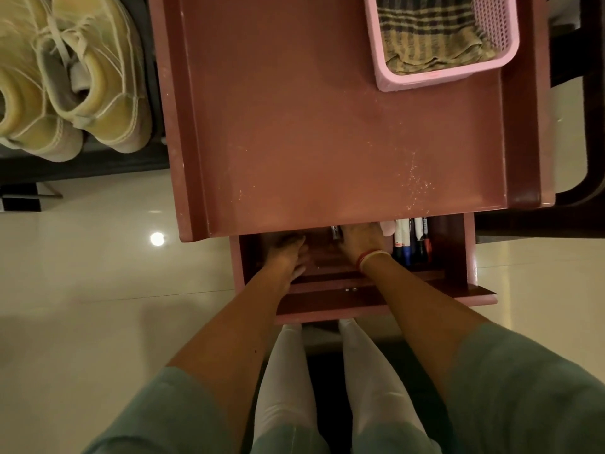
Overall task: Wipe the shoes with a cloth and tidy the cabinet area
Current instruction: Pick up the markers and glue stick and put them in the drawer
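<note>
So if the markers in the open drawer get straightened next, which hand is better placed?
The right hand. It is inside the drawer directly beside the markers at the right end. The left hand is at the drawer's left side, with the right hand between it and the markers.

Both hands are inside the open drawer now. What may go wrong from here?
1. If the drawer is pushed shut, the left hand and right hand may be pinched under the cabinet top.
2. The right hand lies close to the markers and may knock them out of order.
3. The fingertips are hidden under the top, so their grip cannot be checked.
</note>
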